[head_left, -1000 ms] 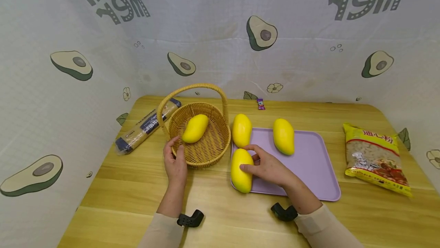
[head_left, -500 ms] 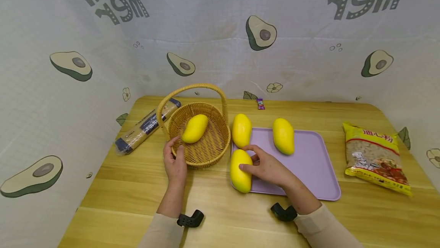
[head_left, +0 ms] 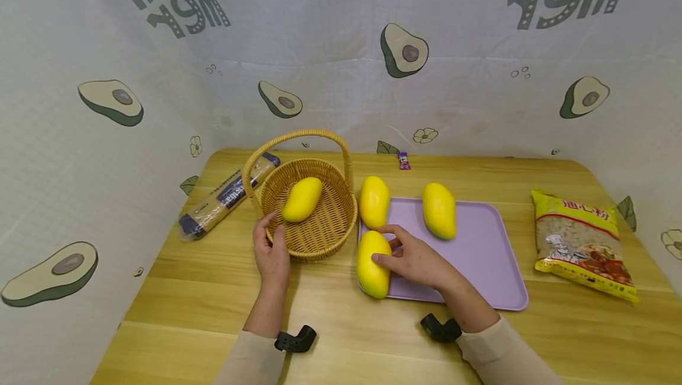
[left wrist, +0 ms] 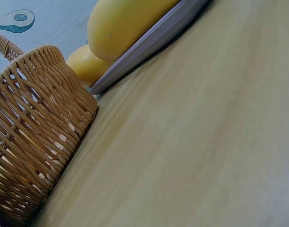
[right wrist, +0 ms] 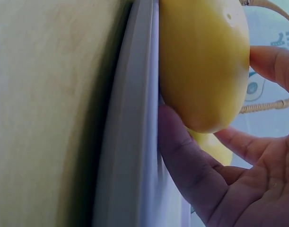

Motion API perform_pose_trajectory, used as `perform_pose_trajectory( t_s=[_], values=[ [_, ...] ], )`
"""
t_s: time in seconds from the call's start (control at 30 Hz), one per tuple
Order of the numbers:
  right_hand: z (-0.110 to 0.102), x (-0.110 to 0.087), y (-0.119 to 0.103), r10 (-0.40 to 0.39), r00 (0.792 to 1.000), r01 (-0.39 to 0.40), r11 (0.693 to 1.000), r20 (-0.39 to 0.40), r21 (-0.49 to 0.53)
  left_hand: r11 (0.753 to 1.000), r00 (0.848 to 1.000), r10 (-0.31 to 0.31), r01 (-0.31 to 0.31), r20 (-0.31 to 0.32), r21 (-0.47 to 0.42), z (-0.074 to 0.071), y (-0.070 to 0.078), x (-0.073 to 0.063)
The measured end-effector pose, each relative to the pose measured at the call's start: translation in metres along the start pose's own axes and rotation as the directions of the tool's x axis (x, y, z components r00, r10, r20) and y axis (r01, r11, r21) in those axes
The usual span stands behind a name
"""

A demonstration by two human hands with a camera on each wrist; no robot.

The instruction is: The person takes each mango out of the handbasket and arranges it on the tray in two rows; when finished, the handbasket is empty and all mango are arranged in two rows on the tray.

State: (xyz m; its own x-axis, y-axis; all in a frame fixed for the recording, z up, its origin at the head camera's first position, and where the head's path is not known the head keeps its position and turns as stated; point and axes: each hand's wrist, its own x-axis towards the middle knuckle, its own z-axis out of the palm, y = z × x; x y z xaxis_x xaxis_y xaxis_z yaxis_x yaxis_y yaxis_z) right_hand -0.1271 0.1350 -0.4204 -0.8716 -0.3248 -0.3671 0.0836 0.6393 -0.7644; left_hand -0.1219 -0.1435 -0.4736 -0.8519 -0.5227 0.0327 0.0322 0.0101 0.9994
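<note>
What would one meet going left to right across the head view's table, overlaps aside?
Long clear-and-blue plastic packet, round woven wicker basket, yellow oval mango held by the right hand, small purple wrapper, rightmost mango on the lilac plastic tray, yellow plastic bag.

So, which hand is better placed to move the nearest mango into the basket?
Probably the right hand: it grips the nearest mango at the edge of the tray, while the left hand is at the rim of the basket.
</note>
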Motion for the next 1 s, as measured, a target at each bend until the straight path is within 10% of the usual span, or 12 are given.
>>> perform_pose_trajectory(
  t_s=[0.6, 1.0],
  values=[
    [-0.007, -0.011, -0.005, -0.077, 0.995, 0.068, 0.99, -0.068, -0.127, 1.0, 1.0, -0.01, 0.01, 0.006, 0.011, -0.001, 0.0, -0.001],
    [0.008, -0.045, -0.048, -0.404, 0.88, 0.356, 0.909, -0.25, -0.216, 1.0, 1.0, -0.01, 0.01, 0.006, 0.001, -0.003, 0.002, -0.001]
  ],
)
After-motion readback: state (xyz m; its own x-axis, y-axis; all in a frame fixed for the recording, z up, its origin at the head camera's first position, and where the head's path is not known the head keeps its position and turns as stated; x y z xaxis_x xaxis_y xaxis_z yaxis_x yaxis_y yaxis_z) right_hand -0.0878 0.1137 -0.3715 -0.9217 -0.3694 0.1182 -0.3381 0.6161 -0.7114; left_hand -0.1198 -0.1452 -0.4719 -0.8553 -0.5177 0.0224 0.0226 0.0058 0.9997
